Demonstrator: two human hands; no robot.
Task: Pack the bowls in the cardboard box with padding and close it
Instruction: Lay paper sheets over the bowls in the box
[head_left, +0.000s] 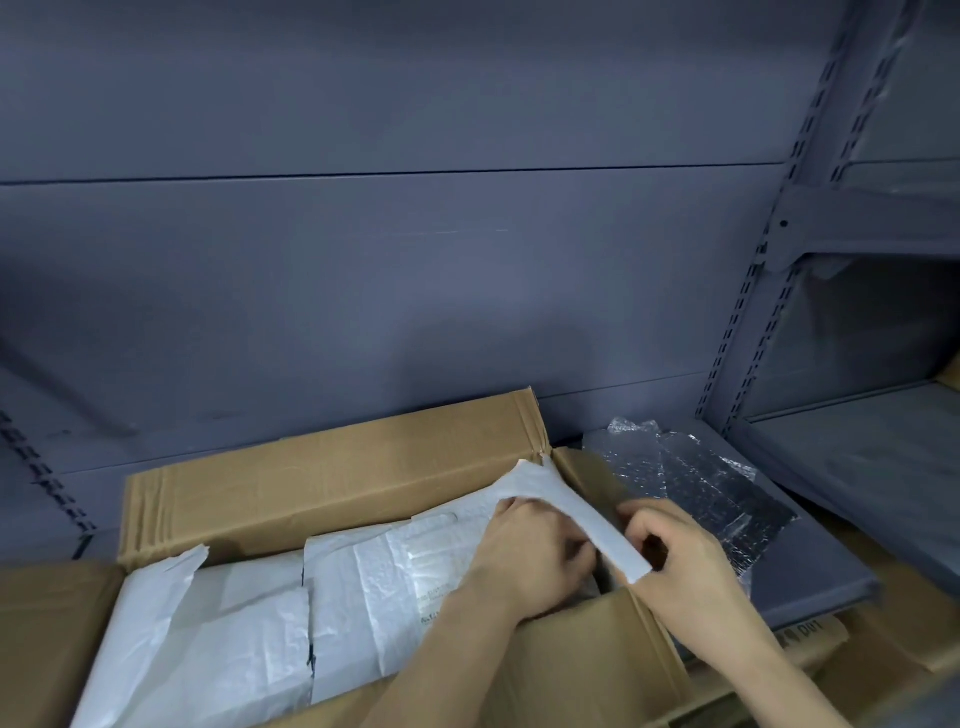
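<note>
An open cardboard box (322, 483) stands on a grey shelf with its back flap upright. White foam padding sheets (249, 634) cover its inside, and no bowl shows. My left hand (535, 556) reaches into the box's right end and presses on the padding. My right hand (680, 561) pinches the lower end of a white foam strip (566, 514) that runs along the box's right wall. Both hands touch this strip.
Sheets of clear bubble wrap (696, 483) lie on the grey shelf (810, 587) right of the box. A slotted metal upright (748, 312) and further shelves stand at the right. The grey back panel (363, 286) rises just behind the box.
</note>
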